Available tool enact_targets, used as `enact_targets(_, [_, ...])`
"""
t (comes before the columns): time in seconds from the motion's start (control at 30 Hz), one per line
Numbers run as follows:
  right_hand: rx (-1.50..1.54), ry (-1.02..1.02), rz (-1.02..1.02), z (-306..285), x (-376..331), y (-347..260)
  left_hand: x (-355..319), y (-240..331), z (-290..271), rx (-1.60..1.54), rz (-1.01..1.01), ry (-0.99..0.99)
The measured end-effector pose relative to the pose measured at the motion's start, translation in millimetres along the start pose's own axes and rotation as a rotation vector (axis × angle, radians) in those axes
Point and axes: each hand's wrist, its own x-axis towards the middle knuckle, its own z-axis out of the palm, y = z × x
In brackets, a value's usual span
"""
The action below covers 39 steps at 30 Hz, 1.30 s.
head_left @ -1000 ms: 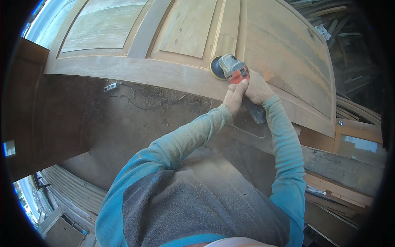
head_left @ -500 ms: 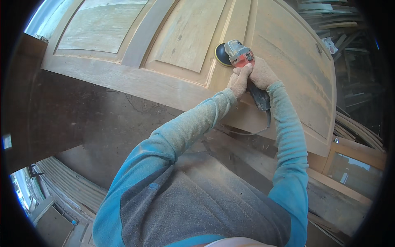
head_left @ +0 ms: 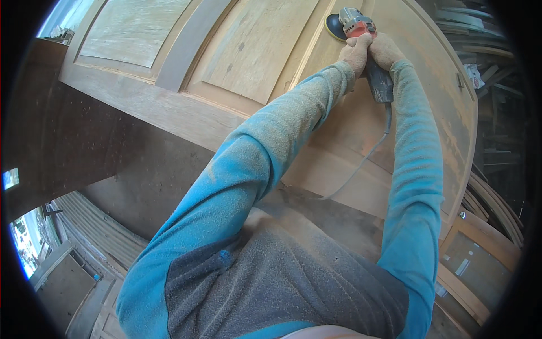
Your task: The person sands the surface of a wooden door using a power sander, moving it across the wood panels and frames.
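Both my arms stretch forward over a large panelled wooden door (head_left: pixel 350 130) dusted with sawdust. Between my hands is an angle grinder (head_left: pixel 357 24) with a red and grey head, a dark body and a round sanding disc (head_left: pixel 335 26). My left hand (head_left: pixel 355 52) is wrapped round it on the left side. From the right, my right hand (head_left: pixel 385 51) grips it just behind the head. The disc, tilted at the head's left, is at the flat wood beside the panel moulding; whether it touches cannot be told. A grey cord (head_left: pixel 361 164) trails back from the grinder toward me.
Stacked wooden strips (head_left: pixel 485 51) lie beyond the door's right edge. At the lower right stands a glazed wooden frame (head_left: pixel 480 260). A dark brown board (head_left: pixel 84 124) is on the left, with corrugated sheeting (head_left: pixel 99 226) below it.
My hands and the grinder have moved farther forward and to the right across the door. My arms are straighter, and more of the cord shows over the wood.
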Motion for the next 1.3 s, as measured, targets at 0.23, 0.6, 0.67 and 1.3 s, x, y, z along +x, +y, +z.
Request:
enact_targets(0.23, [0.047, -0.017, -0.057, 23.7, -63.7, -29.1, -56.2, -15.9, -19.3, -0.036, -0.012, -0.050])
enact_targets(0.6, [0.143, -0.088, -0.028, 62.6, -202.3, -75.3, -195.3, -56.8, -45.1, -0.024, 0.023, -0.140])
enact_targets(0.67, [0.152, -0.088, -0.021, 62.1, -197.2, -78.4, -187.5, -54.9, -46.3, 0.017, 0.015, -0.132])
enact_targets(1.3, [-0.018, -0.033, 0.019, -15.2, 59.3, -8.0, 52.4, 24.9, -10.1, 0.060, 0.070, -0.023])
